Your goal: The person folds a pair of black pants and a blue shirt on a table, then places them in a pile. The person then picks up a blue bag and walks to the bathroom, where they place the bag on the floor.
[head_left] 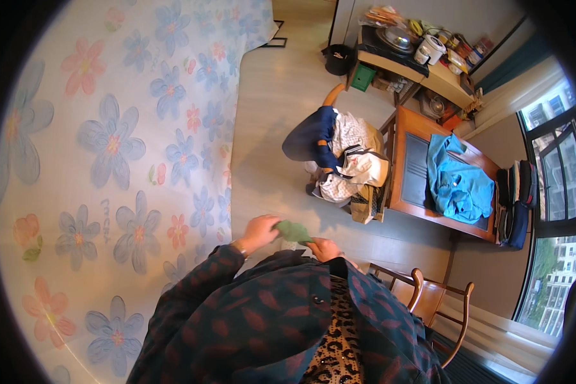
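Note:
A small piece of green cloth (292, 232) is stretched between my two hands in front of my body. My left hand (260, 233) has its fingers closed on the cloth's left end. At the other end, my right hand (327, 249) pinches a corner of it, its fingers partly hidden. Whether the cloth is a sock or some other small garment cannot be made out.
A bed with a flowered sheet (134, 160) fills the left. Ahead, clothes (358, 163) are heaped on a chair. On the wooden table (401, 134) lies a blue shirt (461, 182), beside folded clothes (515, 205). A wooden chair (441, 297) stands at my right; a black bin (339, 59) is farther off.

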Demonstrator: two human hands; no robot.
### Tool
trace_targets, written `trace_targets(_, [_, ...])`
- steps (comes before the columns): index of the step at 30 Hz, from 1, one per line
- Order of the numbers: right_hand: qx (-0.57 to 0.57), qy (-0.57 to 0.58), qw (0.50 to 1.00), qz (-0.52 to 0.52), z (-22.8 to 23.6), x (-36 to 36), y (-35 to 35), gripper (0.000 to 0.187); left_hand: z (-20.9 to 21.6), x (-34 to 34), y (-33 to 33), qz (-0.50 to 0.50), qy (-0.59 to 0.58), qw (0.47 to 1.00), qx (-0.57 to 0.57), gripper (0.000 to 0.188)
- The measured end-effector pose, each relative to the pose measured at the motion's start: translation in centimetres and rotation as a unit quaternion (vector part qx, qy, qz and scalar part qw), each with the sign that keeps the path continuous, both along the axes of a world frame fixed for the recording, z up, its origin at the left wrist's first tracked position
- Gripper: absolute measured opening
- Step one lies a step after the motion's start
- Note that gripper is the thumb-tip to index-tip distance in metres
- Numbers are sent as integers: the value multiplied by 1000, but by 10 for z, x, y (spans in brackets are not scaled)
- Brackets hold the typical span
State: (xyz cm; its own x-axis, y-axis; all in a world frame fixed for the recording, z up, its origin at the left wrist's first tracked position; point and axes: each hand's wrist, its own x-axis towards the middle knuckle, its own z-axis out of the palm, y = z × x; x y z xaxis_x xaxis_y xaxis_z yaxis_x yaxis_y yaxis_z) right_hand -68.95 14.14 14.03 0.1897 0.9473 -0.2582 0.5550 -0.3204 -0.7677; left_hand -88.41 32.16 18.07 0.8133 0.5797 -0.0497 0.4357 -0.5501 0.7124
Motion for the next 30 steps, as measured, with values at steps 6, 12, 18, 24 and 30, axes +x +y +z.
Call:
trace_targets(6, [1,-48,975,216,8,-19,83,31,-6,-78,6,120,42,991,-42,26])
trace_targets(12, [-44,-17,950,309,-8,-13,157,35,-23,-95,16,158,16,983,-87,26])
trace_targets(18, [7,-96,886,453,-12,7,249,32,-19,-76,96,154,97,982,-51,30])
trace_targets(24, [-85,-117,876,460,-28,17,307,33,8,-39,156,137,120,983,-31,35])
trace_targets(30, [-120,-127,833,525,-38,11,376,38,-24,-56,218,115,113,983,-93,37])
